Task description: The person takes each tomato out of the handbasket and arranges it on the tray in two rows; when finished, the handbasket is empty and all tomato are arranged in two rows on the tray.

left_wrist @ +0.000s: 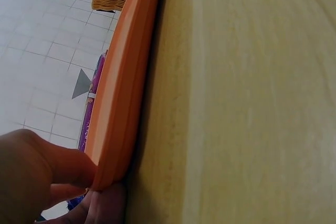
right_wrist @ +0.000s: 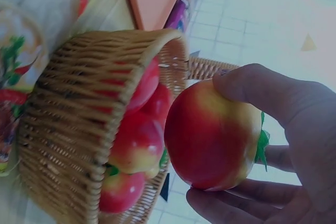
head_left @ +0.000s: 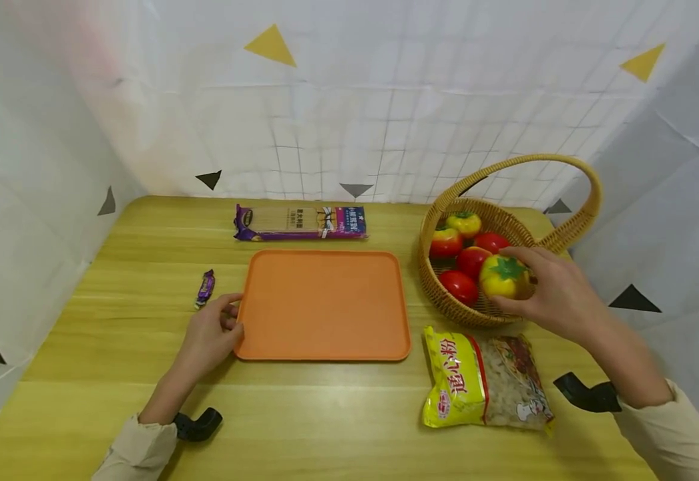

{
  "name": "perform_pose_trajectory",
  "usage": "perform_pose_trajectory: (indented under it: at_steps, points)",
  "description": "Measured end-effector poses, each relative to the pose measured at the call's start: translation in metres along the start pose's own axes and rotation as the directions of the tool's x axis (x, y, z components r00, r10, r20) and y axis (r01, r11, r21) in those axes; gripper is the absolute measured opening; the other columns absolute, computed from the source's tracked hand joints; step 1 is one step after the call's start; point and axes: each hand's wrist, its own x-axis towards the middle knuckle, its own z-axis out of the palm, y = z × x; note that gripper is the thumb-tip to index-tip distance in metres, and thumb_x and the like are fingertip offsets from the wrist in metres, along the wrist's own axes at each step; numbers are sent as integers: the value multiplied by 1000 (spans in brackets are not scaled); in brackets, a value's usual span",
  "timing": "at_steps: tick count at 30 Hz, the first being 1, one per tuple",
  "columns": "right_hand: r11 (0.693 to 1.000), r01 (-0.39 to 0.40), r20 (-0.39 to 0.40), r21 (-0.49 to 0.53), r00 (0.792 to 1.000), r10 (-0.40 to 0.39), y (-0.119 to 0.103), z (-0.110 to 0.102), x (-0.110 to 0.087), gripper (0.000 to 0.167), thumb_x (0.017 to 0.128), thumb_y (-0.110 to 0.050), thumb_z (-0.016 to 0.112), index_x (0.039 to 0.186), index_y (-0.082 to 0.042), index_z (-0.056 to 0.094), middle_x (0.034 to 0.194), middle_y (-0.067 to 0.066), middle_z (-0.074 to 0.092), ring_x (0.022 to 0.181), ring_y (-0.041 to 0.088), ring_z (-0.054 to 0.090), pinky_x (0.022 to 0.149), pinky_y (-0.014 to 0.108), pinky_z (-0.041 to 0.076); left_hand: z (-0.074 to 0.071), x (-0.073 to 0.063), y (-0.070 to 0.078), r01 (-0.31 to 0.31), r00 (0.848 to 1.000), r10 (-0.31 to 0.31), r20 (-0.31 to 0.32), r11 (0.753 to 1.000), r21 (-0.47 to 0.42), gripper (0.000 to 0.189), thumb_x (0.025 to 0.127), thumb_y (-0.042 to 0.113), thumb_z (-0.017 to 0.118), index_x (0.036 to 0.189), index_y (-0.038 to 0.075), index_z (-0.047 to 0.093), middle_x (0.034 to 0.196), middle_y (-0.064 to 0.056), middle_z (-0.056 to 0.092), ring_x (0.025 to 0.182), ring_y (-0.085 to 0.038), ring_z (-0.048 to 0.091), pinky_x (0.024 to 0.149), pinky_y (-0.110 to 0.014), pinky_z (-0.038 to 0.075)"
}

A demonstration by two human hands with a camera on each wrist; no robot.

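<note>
My right hand (head_left: 556, 294) grips a red-and-yellow toy tomato (head_left: 501, 276) with a green leafy top, over the right side of the wicker basket (head_left: 445, 306). In the right wrist view the tomato (right_wrist: 210, 140) sits between thumb and fingers, just outside the basket's rim. Several other red and yellow tomatoes (head_left: 459, 287) lie inside the basket. At the left edge of the orange tray (head_left: 325, 307), my left hand (head_left: 207, 337) pinches the rim. Its fingertips (left_wrist: 79, 169) lie against the tray's edge in the left wrist view, close to the wooden table.
A purple-ended noodle packet (head_left: 301, 222) lies behind the tray. Left of the tray is a small purple-wrapped candy (head_left: 205, 288). A yellow bag of pasta (head_left: 487, 381) lies in front of the basket, whose tall handle (head_left: 529, 160) arches up. White curtains (head_left: 349, 120) enclose the table (head_left: 325, 421).
</note>
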Motion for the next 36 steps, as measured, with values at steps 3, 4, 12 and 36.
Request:
perform_pose_trajectory:
  at_steps: [3,4,12,36]
  points:
    - [1000,28,-22,8,999,-27,-6,0,3,74,69,-25,92,131,-1,59,114,21,63,80,29,61,62,44,50,0,-1,-1,9,1000,-9,6,1000,-2,51,86,0,63,137,-1,56,104,-15,65,82,-22,66,63,-31,54]
    - [999,37,-28,10,999,-36,-8,1,4,74,69,-25,92,131,-1,59,114,20,64,80,28,61,62,43,50,0,-1,-1,15,1000,-15,7,1000,-1,52,86,0,63,137,-1,56,104,-15,65,82,-22,66,63,-32,54]
    - [998,58,-22,21,998,-58,-21,2,9,72,71,-27,91,131,-3,60,120,20,63,86,31,64,67,48,55,-2,1,-1,-2,1000,2,0,1000,16,51,86,-1,63,136,-2,56,103,-16,64,82,-24,66,64,-34,55]
    - [969,184,-80,163,982,-173,-54,19,32,78,67,-18,93,133,-3,55,123,11,60,100,22,59,75,43,56,0,0,3,-12,1000,12,-19,1000,-7,50,85,-3,64,135,-2,58,102,-15,65,80,-22,66,64,-32,53]
